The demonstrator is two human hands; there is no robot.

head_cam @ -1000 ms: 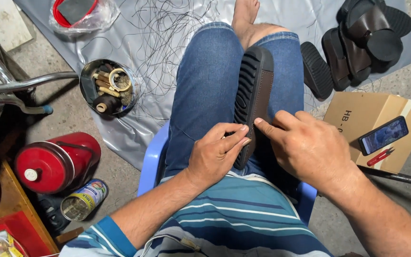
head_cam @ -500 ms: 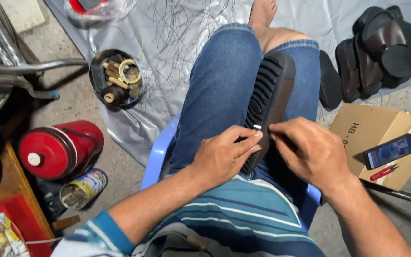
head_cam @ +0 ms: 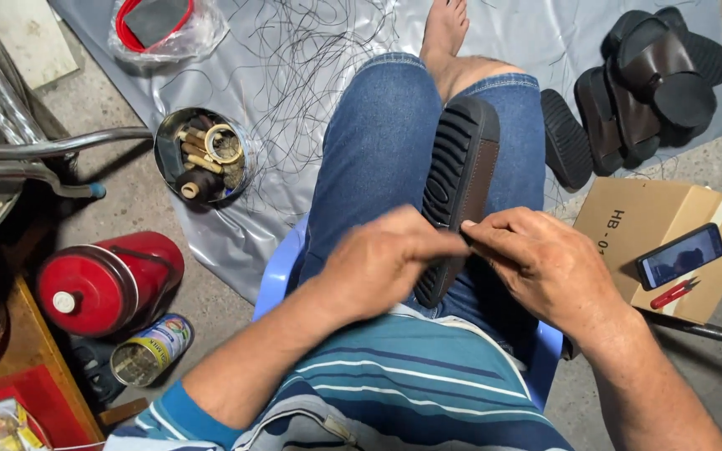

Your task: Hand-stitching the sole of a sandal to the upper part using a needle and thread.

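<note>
While the black ribbed rubber shoe sole lies on edge along the lap in blue jeans, it is pinched near its lower end by both hands. The left hand is closed, its fingers squeezed on the sole's edge. The right hand is closed too, its fingers pinching the same spot. What small thing is pinched there cannot be told. For neat work, the sole is best kept steady on the lap and the pinch kept tight.

Nearby, a round tin of spools sits on the grey plastic sheet. Dark sandals are piled to the right. A phone lies on a brown cardboard box. Loose black threads could get tangled.
</note>
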